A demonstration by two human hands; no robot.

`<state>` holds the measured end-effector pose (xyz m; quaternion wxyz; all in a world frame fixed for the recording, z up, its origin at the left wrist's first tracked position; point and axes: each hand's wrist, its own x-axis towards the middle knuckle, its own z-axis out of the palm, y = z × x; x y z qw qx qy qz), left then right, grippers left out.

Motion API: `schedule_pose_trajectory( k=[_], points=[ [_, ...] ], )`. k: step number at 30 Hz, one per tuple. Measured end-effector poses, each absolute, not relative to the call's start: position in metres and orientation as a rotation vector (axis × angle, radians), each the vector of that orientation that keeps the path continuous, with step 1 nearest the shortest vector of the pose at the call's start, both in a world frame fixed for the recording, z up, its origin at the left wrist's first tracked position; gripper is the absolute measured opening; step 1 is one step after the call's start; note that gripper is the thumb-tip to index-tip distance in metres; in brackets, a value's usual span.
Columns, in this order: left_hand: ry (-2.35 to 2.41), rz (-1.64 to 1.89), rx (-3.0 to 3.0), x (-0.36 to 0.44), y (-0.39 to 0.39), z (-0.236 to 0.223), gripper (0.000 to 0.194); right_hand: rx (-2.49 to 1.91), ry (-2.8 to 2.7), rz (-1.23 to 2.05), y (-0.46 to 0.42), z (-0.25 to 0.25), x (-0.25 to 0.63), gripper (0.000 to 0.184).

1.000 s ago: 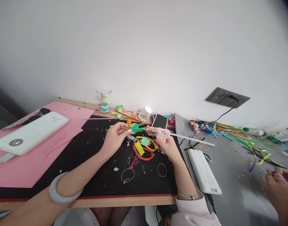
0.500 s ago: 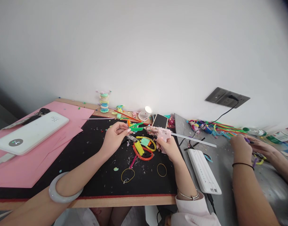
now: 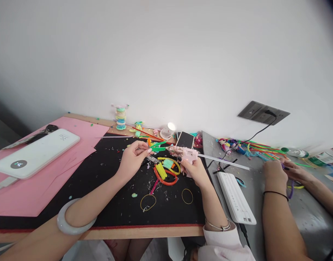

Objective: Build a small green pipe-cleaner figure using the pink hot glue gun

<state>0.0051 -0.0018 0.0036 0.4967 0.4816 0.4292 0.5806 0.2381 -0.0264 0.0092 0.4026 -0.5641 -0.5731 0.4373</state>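
Note:
My left hand [image 3: 132, 158] pinches a small green pipe-cleaner piece [image 3: 157, 147] over the black mat [image 3: 106, 188]. My right hand [image 3: 195, 170] is closed round the grip of a pink glue gun [image 3: 186, 153]. The gun's nozzle points left and touches the green piece. A clear glue stick [image 3: 223, 161] juts out of the gun's back to the right. Under the hands lie yellow, orange and green pipe-cleaner loops [image 3: 165, 172].
A white power bank [image 3: 36, 152] lies on pink paper [image 3: 33, 188] at left. A phone [image 3: 185, 139], a small lit cup [image 3: 167, 131] and a stacked ornament [image 3: 120, 116] stand near the wall. A white power strip [image 3: 235, 197] lies right. Another person's hands [image 3: 280, 172] work beside loose pipe cleaners [image 3: 260, 150].
My own hands have barely moved. The other person's arms came into view at right, reached toward the pipe cleaners, then drew slightly back.

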Motion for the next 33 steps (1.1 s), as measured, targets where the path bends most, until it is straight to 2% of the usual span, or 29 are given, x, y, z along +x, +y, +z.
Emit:
schedule_pose_trajectory(
  k=[15,22,33],
  points=[
    [1.062,1.407,1.162,0.005,-0.003,0.006,0.028,-1.473,-1.368,1.043,-0.025,0.014,0.234,0.029],
    [1.097,1.391,1.173,0.006,-0.007,0.013,0.026,-1.471,-1.401,0.895,-0.025,0.003,0.229,0.031],
    [1.17,1.392,1.194,0.007,-0.01,0.017,0.027,-1.529,-1.525,0.748,-0.029,0.01,0.22,0.022]
  ],
)
